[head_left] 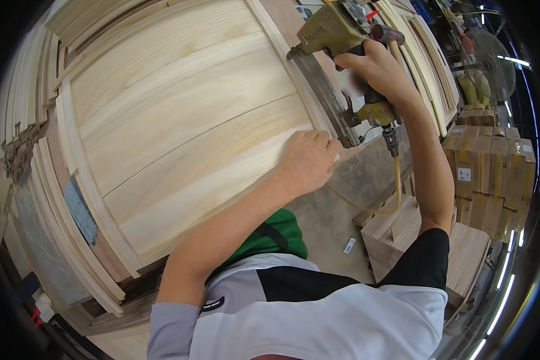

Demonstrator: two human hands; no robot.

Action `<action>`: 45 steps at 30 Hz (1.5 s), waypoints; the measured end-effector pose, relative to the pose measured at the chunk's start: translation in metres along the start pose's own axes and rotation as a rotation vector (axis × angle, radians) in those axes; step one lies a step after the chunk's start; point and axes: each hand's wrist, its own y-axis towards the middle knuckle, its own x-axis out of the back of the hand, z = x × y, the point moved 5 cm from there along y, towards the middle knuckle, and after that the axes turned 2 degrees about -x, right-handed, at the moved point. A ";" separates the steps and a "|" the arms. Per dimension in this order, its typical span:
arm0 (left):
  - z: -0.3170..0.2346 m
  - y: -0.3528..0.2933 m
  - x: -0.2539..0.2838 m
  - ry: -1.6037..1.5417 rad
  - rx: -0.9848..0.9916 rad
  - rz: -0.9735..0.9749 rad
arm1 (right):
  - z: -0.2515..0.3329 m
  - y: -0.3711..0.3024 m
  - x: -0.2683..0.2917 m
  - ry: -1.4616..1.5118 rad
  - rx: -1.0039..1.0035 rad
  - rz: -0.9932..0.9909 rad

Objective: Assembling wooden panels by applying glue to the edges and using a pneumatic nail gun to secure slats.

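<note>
A wide pale wooden panel (pixel 180 114), made of several boards, lies before me with narrow wooden strips (pixel 291 69) along its edges. At its near right corner my left hand (pixel 309 159) is closed, the fingers curled over the edge where strip and panel meet. My right hand (pixel 375 72) is wrapped around the handle of an olive-coloured pneumatic nail gun (pixel 333 30). The gun's nose points left, at or just above the strip on the panel's right side; contact cannot be made out. From the handle's base a yellow air hose (pixel 398 180) hangs down.
Loose wooden strips (pixel 78 228) lie along the left, and more wood strips (pixel 423 60) are at the upper right. Stacked boards (pixel 396 225) stand low on the right, before cardboard boxes (pixel 492 162). A large fan (pixel 489 63) is behind.
</note>
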 end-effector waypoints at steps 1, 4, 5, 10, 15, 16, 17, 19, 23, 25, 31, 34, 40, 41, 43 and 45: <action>0.000 0.001 0.001 0.006 -0.001 0.000 | -0.003 -0.003 0.001 0.006 -0.003 0.015; -0.002 0.002 0.002 0.011 -0.006 0.001 | -0.007 -0.019 0.003 0.019 -0.009 0.047; -0.003 0.002 0.002 0.010 -0.009 0.000 | -0.008 -0.027 0.004 0.017 -0.047 0.058; -0.001 0.003 0.001 0.029 0.000 0.019 | -0.014 -0.037 0.002 -0.009 -0.086 0.032; -0.002 0.001 0.004 0.013 -0.024 0.012 | -0.018 -0.069 0.009 -0.008 -0.149 0.037; -0.002 0.000 0.002 0.012 -0.020 0.028 | -0.020 -0.077 0.011 -0.013 -0.165 0.036; -0.003 0.000 0.001 0.011 -0.017 0.044 | -0.022 -0.081 0.011 -0.010 -0.170 0.029; -0.001 0.000 0.000 0.022 -0.015 0.054 | -0.025 -0.089 0.006 0.031 -0.149 0.028; 0.000 0.000 0.001 0.025 -0.013 0.058 | -0.025 -0.099 0.010 -0.023 -0.171 0.035; -0.002 0.001 0.000 0.044 -0.010 0.099 | -0.040 -0.109 0.014 -0.024 -0.162 0.039; -0.012 -0.005 0.008 0.114 -0.057 0.112 | -0.052 -0.129 0.014 0.021 -0.108 0.042; -0.025 -0.019 0.039 0.093 -0.031 0.076 | -0.052 -0.134 0.020 0.056 -0.113 -0.003; -0.069 -0.059 0.121 -0.546 0.491 0.074 | -0.102 -0.109 0.045 0.290 -0.154 -0.135; -0.079 -0.063 0.129 -0.770 0.631 0.080 | -0.117 -0.097 0.047 0.332 -0.196 -0.128; -0.110 -0.055 0.152 -1.076 0.508 -0.109 | -0.154 -0.062 0.048 0.519 -0.160 -0.154; -0.130 -0.040 0.171 -1.116 0.167 -0.010 | -0.176 -0.039 0.047 0.677 -0.133 -0.091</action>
